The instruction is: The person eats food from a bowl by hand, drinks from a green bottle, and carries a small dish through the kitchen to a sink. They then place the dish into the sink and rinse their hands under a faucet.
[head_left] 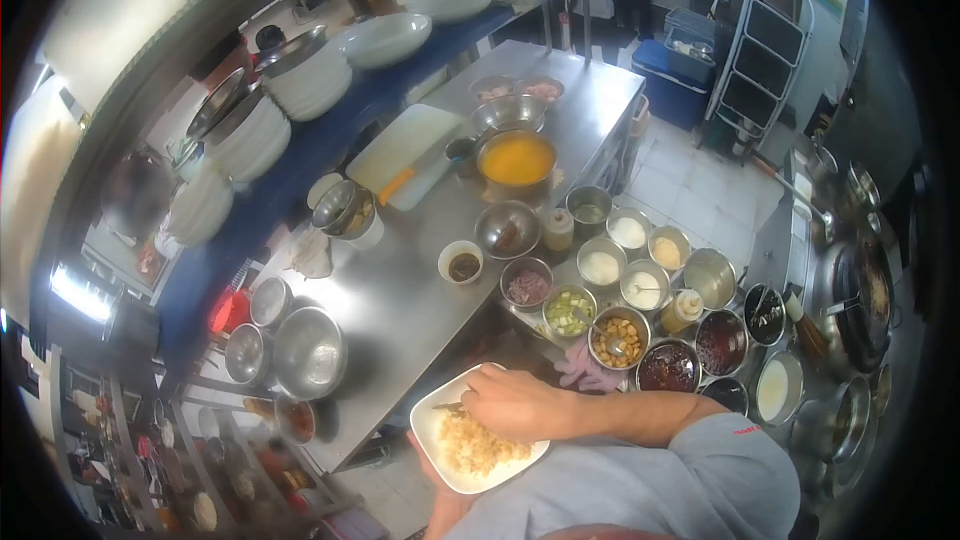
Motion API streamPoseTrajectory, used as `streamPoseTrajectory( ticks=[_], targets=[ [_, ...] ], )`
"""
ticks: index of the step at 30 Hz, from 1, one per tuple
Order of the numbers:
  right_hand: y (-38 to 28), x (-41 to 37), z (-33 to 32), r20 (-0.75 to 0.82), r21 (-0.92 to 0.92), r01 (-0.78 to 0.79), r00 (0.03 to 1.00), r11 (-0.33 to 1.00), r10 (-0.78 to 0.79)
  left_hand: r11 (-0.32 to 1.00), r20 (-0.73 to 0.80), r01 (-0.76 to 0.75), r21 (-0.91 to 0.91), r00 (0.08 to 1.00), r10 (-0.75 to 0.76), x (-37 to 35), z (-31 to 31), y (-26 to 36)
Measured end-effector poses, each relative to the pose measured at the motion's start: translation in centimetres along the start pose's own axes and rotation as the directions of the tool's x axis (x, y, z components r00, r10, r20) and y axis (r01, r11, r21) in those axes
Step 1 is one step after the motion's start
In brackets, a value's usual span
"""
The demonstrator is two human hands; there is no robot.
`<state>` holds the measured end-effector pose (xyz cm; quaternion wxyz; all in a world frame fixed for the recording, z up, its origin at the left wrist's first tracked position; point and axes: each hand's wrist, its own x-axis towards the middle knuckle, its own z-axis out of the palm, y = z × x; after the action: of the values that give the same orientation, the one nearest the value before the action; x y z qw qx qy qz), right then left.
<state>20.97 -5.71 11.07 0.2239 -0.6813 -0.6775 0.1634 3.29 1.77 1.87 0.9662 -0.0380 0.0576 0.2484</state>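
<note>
On the steel desk (420,265) to the far side I see a pot of orange-yellow liquid (516,158), a cutting board (405,150) and, nearer, a steel bowl (310,352) on the left. A crowd of metal tubs (620,330) fills the space to my right, the nearest close up against my forearm, with a pink cloth (580,368) just beside them. Stacked white dishes (245,140) line the blue shelf (350,110) at far left. The racks (170,440) at near left are blurred, and the wok (858,305) at far right sits by the dark edge of my view. My left hand (438,485), mostly hidden, is clamped on the white bowl (425,424) from below and the left; my right hand (505,405) reaches into it from the right, fingers in the pale crumbly food (480,452). I can't tell whether they are closed on any.
</note>
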Motion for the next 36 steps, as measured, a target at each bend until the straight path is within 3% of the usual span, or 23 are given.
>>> streamPoseTrajectory(
  ticks=[1, 3, 4, 6, 11, 14, 16, 18, 20, 21, 23, 28, 30, 31, 33, 34, 36],
  targets=[
    [0.0, -0.1, 0.1, -0.015, -0.001, -0.007, 1.000, 1.000, 0.007, 1.000, -0.016, 0.011, -0.003, 1.000, -0.011, 0.0, 0.2, 0.0],
    [0.3, -0.3, 0.2, -0.050, 0.031, -0.017, 0.999, 0.999, 0.018, 0.967, -0.111, 0.029, 0.253, 0.994, -0.001, 0.2, 1.2, -0.4],
    [0.5, -0.4, 0.4, -0.068, 0.067, -0.017, 0.997, 0.998, 0.021, 0.867, -0.178, 0.053, 0.495, 0.983, 0.042, 0.4, 2.3, -0.8],
    [0.9, -0.8, 0.3, -0.089, 0.103, -0.029, 0.995, 0.994, 0.038, 0.728, -0.210, 0.086, 0.680, 0.974, 0.082, 1.0, 2.6, -1.3],
    [2.6, -2.3, -0.1, -0.189, 0.188, -0.083, 0.975, 0.979, 0.119, 0.818, -0.162, 0.147, 0.557, 0.985, -0.067, 2.8, -0.7, -0.9],
    [3.7, -3.8, -0.6, -0.301, 0.204, -0.081, 0.943, 0.976, 0.141, 0.753, -0.240, 0.222, 0.620, 0.967, -0.087, 4.2, 1.2, -2.3],
    [4.5, -4.7, -0.6, -0.327, 0.196, -0.119, 0.928, 0.973, 0.180, 0.598, -0.310, 0.268, 0.755, 0.950, -0.034, 4.9, 3.9, -4.2],
    [5.2, -5.5, -0.7, -0.339, 0.188, -0.145, 0.919, 0.971, 0.203, 0.716, -0.309, 0.306, 0.627, 0.942, -0.132, 5.5, 3.7, -4.7],
    [5.8, -6.2, -0.6, -0.338, 0.179, -0.157, 0.917, 0.971, 0.211, 0.926, -0.149, 0.355, 0.127, 0.930, -0.336, 6.3, 1.3, -4.2],
    [6.2, -6.5, -0.6, -0.353, 0.186, -0.167, 0.908, 0.968, 0.224, 0.844, -0.217, 0.367, 0.390, 0.928, -0.303, 6.7, 1.8, -4.7],
    [6.6, -7.2, -0.2, -0.377, 0.202, -0.187, 0.891, 0.961, 0.252, 0.485, -0.314, 0.363, 0.796, 0.932, -0.182, 7.2, 3.6, -6.1],
    [7.7, -9.0, -0.6, -0.307, 0.167, -0.316, 0.883, 0.934, 0.354, 0.399, -0.375, 0.431, 0.810, 0.902, -0.213, 8.4, 4.1, -7.9],
    [7.9, -9.5, -0.7, -0.286, 0.164, -0.350, 0.878, 0.922, 0.384, 0.634, -0.355, 0.517, 0.575, 0.856, -0.376, 8.7, 3.5, -7.8],
    [8.1, -9.7, -0.7, -0.299, 0.174, -0.353, 0.870, 0.919, 0.391, 0.787, -0.260, 0.563, 0.252, 0.823, -0.506, 8.8, 2.3, -7.2],
    [8.3, -10.1, -0.6, -0.336, 0.197, -0.348, 0.854, 0.917, 0.396, 0.805, -0.135, 0.584, -0.105, 0.793, -0.594, 9.0, 1.8, -7.1],
    [8.4, -10.3, -0.6, -0.363, 0.209, -0.338, 0.845, 0.918, 0.394, 0.800, -0.144, 0.591, -0.102, 0.787, -0.600, 9.2, 1.9, -7.2],
    [8.8, -10.4, -0.5, -0.403, 0.235, -0.320, 0.828, 0.918, 0.391, 0.746, -0.300, 0.608, 0.271, 0.790, -0.535, 9.7, 2.9, -7.9]
  ],
)
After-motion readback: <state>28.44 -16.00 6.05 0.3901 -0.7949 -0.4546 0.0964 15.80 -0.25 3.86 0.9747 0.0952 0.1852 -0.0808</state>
